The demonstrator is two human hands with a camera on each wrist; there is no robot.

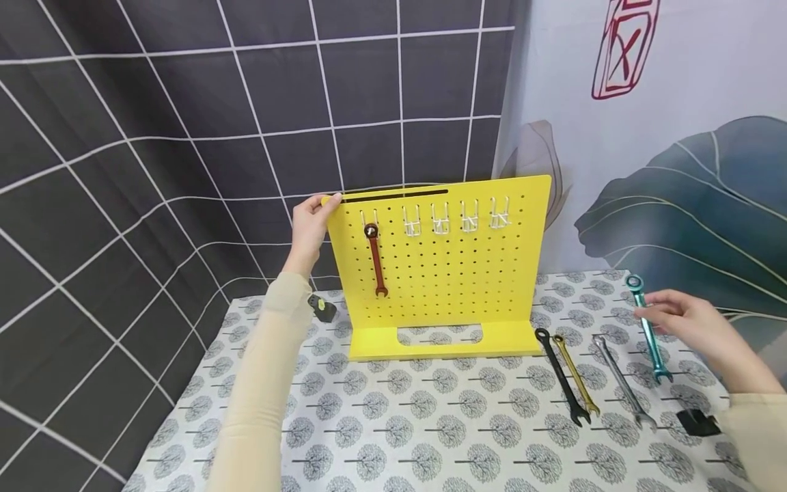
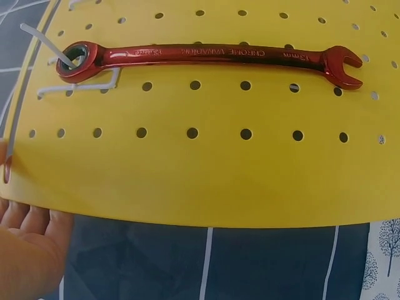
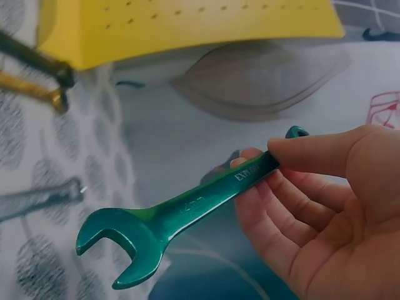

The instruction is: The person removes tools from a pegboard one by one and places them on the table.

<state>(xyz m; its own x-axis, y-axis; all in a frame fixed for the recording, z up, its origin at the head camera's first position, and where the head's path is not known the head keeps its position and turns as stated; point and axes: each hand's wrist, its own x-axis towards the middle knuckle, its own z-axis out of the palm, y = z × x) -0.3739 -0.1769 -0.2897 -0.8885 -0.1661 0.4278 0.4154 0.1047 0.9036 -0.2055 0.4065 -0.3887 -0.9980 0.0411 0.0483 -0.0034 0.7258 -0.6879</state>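
My left hand (image 1: 309, 229) grips the upper left corner of a yellow pegboard (image 1: 443, 280), thumb in front and fingers behind. A red combination wrench (image 1: 376, 263) hangs by its ring end from the leftmost white hook; in the left wrist view the red wrench (image 2: 212, 55) is marked 13mm. To the board's right, my right hand (image 1: 701, 321) pinches a teal combination wrench (image 1: 649, 335) between thumb and fingers, ring end up and open end down. The right wrist view shows the teal wrench (image 3: 181, 212) with its open end toward the camera.
Several white hooks (image 1: 455, 219) line the board's top without tools. On the tree-patterned tablecloth (image 1: 430, 410) lie a black wrench (image 1: 561, 376), a gold wrench (image 1: 575, 374) and a silver wrench (image 1: 624, 383), right of the board's base. A dark gridded curtain (image 1: 258, 102) hangs behind.
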